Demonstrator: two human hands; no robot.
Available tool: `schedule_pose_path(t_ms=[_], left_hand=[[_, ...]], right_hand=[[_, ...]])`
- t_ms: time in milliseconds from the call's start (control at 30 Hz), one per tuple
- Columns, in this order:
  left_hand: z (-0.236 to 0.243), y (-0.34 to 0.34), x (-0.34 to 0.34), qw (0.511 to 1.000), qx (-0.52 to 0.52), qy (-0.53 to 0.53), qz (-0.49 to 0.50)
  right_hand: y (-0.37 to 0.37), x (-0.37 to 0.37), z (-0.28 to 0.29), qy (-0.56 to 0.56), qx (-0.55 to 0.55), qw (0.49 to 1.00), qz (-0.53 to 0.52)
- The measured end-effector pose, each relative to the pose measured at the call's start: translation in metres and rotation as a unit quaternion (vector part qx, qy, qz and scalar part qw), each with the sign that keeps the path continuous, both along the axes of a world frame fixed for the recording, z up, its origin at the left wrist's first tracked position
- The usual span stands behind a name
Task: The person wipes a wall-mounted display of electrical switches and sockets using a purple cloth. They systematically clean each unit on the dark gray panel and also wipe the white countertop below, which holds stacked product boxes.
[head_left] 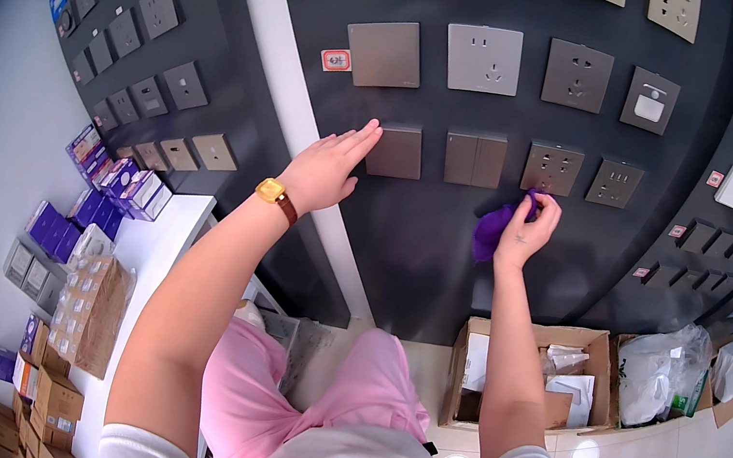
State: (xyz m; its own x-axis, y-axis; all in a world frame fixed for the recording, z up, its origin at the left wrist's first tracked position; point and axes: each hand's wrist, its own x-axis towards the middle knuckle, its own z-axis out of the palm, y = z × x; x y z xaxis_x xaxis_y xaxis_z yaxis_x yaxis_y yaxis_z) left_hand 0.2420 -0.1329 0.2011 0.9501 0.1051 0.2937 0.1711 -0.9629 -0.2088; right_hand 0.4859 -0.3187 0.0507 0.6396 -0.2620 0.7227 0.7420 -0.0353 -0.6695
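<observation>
My right hand (525, 234) pinches a purple cloth (489, 232), which hangs down to its left. The fingertips are at the lower edge of a brown-grey wall socket (551, 169) on a dark display panel (425, 230). My left hand (329, 164), fingers stretched out and holding nothing, rests at the left edge of a plain brown-grey switch plate (396, 151). Between the two hands is a two-part switch (474, 160). Another socket (615, 183) sits to the right of the cloth hand.
Larger plates, such as a silver socket (483, 59), fill the row above. A white strip (287, 97) divides the panels. At left, a white table (174, 234) bears purple boxes and a brown carton (90, 308). Open cardboard boxes (459, 373) stand on the floor at right.
</observation>
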Motion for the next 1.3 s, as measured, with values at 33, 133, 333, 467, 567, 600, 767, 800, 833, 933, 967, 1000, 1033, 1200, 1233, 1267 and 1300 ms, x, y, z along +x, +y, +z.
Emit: schedule_pose_path(t_ms=[33, 133, 333, 467, 567, 600, 767, 800, 833, 933, 967, 1000, 1033, 1200, 1233, 1267, 1300], left_hand=[[-0.002, 0.000, 0.001, 1.000, -0.007, -0.009, -0.002], [-0.008, -0.004, 0.003, 0.999, -0.011, -0.034, 0.002], [-0.012, -0.003, 0.001, 0.999, -0.001, -0.048, 0.017], [-0.016, -0.004, 0.005, 0.998, -0.021, -0.059, 0.014], [-0.027, 0.000, 0.006, 0.995, -0.009, -0.103, -0.003], [-0.031, -0.002, 0.007, 0.992, 0.026, -0.122, -0.002], [-0.046, -0.015, 0.026, 0.978, 0.071, -0.190, 0.039], [-0.046, -0.015, 0.028, 0.978, 0.049, -0.202, 0.026], [-0.044, -0.015, 0.030, 0.977, 0.027, -0.213, 0.013], [-0.041, -0.007, 0.032, 0.972, -0.011, -0.234, -0.028], [-0.046, -0.002, 0.030, 0.972, -0.010, -0.232, -0.037], [-0.047, 0.003, 0.027, 0.972, -0.006, -0.230, -0.045], [-0.046, 0.007, 0.024, 0.971, -0.005, -0.232, -0.053], [-0.045, 0.023, 0.016, 0.967, -0.016, -0.232, -0.108], [-0.045, 0.026, 0.015, 0.966, -0.020, -0.232, -0.115], [-0.046, 0.027, 0.016, 0.961, -0.021, -0.245, -0.127], [-0.045, 0.029, 0.018, 0.956, -0.021, -0.258, -0.139]], right_hand=[[0.002, -0.002, 0.001, 0.002, 0.005, 1.000, -0.001], [0.009, -0.003, -0.001, 0.016, 0.031, 0.999, -0.001], [0.022, -0.013, -0.002, 0.022, 0.059, 0.998, 0.018], [0.011, -0.027, -0.002, 0.036, 0.044, 0.996, 0.064], [-0.007, -0.023, -0.005, 0.040, 0.085, 0.993, 0.067], [-0.017, -0.017, -0.001, 0.046, 0.089, 0.994, 0.052], [-0.038, 0.010, 0.060, -0.018, 0.100, 0.995, -0.015], [-0.035, 0.016, 0.066, -0.020, 0.080, 0.996, -0.031], [-0.031, 0.020, 0.071, -0.021, 0.058, 0.997, -0.048], [-0.015, 0.016, 0.078, -0.044, 0.043, 0.993, -0.097], [-0.007, 0.011, 0.072, -0.065, 0.023, 0.993, -0.101], [-0.001, 0.008, 0.067, -0.086, 0.005, 0.991, -0.103], [0.003, 0.005, 0.060, -0.125, -0.041, 0.984, -0.117], [-0.015, 0.015, 0.049, -0.089, -0.067, 0.986, -0.127], [-0.016, 0.018, 0.053, -0.076, -0.051, 0.989, -0.120], [-0.017, 0.018, 0.061, -0.062, -0.036, 0.991, -0.112], [-0.016, 0.019, 0.069, -0.062, -0.035, 0.991, -0.113]])
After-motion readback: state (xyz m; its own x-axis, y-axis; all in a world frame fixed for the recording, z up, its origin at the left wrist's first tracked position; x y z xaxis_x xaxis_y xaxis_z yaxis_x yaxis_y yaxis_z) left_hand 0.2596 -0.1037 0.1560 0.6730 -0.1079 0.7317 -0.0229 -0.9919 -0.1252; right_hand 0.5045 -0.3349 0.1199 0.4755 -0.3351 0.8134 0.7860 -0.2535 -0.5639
